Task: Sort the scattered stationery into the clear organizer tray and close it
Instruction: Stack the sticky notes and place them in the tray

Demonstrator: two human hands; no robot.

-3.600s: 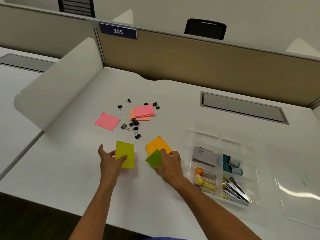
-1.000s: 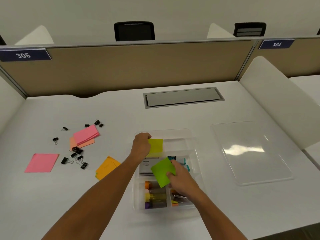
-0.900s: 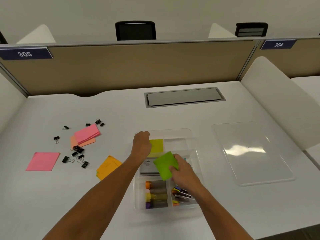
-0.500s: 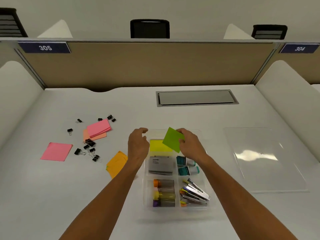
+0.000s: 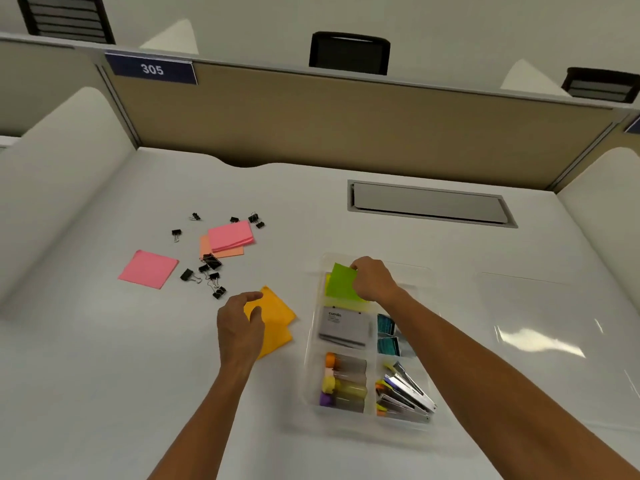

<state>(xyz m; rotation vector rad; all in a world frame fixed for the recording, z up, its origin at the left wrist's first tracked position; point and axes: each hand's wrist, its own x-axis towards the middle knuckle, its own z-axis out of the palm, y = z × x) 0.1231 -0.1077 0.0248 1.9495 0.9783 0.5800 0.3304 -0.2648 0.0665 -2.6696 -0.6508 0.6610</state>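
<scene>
Stationery — green note pad (image 5: 343, 281) pinched in right hand (image 5: 372, 279) over organizer tray (image 5: 311, 344) far-left compartment | left hand (image 5: 239, 327) half-open, empty, over orange notes (image 5: 278, 320) | risk: loose sheets fan out — binder clips (image 5: 209, 268) left on desk (image 5: 104, 358)

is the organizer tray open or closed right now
Open. The tray has no cover; its clear lid lies flat on the desk to its right, and the right hand reaches into it.
</scene>
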